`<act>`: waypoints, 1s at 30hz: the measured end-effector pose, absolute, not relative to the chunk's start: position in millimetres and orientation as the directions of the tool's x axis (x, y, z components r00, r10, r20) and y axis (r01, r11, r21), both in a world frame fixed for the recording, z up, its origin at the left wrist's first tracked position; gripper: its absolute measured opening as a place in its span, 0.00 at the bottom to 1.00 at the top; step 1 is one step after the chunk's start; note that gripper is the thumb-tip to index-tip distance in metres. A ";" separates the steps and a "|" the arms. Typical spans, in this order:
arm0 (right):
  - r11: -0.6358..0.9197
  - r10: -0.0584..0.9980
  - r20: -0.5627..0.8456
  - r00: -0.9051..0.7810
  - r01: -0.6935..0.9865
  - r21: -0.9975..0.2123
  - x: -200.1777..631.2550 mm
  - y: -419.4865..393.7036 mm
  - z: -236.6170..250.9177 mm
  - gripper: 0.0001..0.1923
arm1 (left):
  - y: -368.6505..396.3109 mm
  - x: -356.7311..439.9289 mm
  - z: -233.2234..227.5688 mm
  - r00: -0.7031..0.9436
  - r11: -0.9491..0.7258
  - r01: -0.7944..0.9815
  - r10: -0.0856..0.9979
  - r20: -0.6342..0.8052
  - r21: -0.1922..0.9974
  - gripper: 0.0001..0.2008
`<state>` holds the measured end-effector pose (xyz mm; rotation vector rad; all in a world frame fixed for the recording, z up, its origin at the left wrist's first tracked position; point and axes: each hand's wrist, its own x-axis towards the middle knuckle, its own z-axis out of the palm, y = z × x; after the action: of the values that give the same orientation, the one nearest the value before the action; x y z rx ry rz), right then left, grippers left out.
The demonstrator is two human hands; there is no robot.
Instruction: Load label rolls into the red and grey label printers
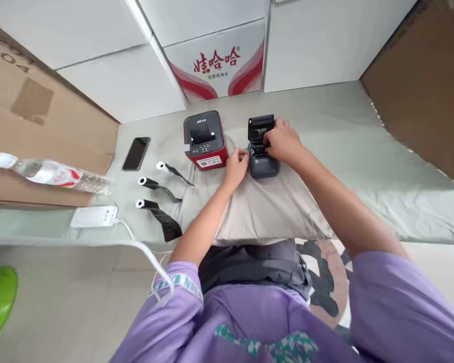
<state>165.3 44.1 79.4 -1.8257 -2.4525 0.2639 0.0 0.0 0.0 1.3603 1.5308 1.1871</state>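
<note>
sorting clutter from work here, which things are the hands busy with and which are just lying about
In hand: grey printer, lid open, left hand and right hand on it.

Lying about: red printer, phone, three rolls, bottle, power strip.

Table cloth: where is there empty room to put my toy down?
The cloth lies bare right of the grey printer, up to the brown board. It is crowded left: red printer, phone, three rolls, power strip.
</note>
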 end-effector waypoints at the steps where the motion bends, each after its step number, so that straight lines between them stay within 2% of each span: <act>1: 0.278 0.955 -0.051 -0.292 0.943 -0.181 166.2 46.2 77.9 0.23 | -0.1 -0.2 -0.4 -0.148 0.004 0.286 0.988 0.040 0.958 0.08; 6: 0.266 0.956 -0.067 -0.284 0.944 -0.196 165.2 56.7 73.0 0.22 | 0.3 -1.1 -2.2 -0.148 0.011 0.298 0.988 0.035 0.955 0.08; 11: 0.282 0.951 -0.068 -0.300 0.939 -0.197 162.5 57.9 77.5 0.15 | 0.7 -1.2 -0.9 -0.148 0.023 0.305 0.989 0.024 0.952 0.07; 14: 0.311 0.933 -0.098 -0.345 0.915 -0.259 170.8 57.0 76.2 0.15 | 0.5 -1.1 2.2 -0.153 0.013 0.313 0.988 0.037 0.950 0.08; 20: 0.428 0.894 0.064 -0.443 0.805 -0.411 196.6 71.0 62.3 0.19 | 0.7 0.3 5.7 -0.146 -0.018 0.336 0.987 0.071 0.942 0.10; 23: 0.485 0.856 0.080 -0.511 0.737 -0.471 202.2 81.2 60.5 0.19 | 1.3 1.1 5.1 -0.143 -0.025 0.347 0.987 0.079 0.938 0.10; 30: 0.451 0.865 0.080 -0.496 0.698 -0.557 206.6 78.1 81.9 0.12 | 0.1 0.2 4.4 -0.145 -0.029 0.337 0.986 0.083 0.941 0.10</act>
<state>206.6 78.1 81.9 -1.3262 -2.3539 0.6593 0.2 0.1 4.4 1.4238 1.5538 1.1901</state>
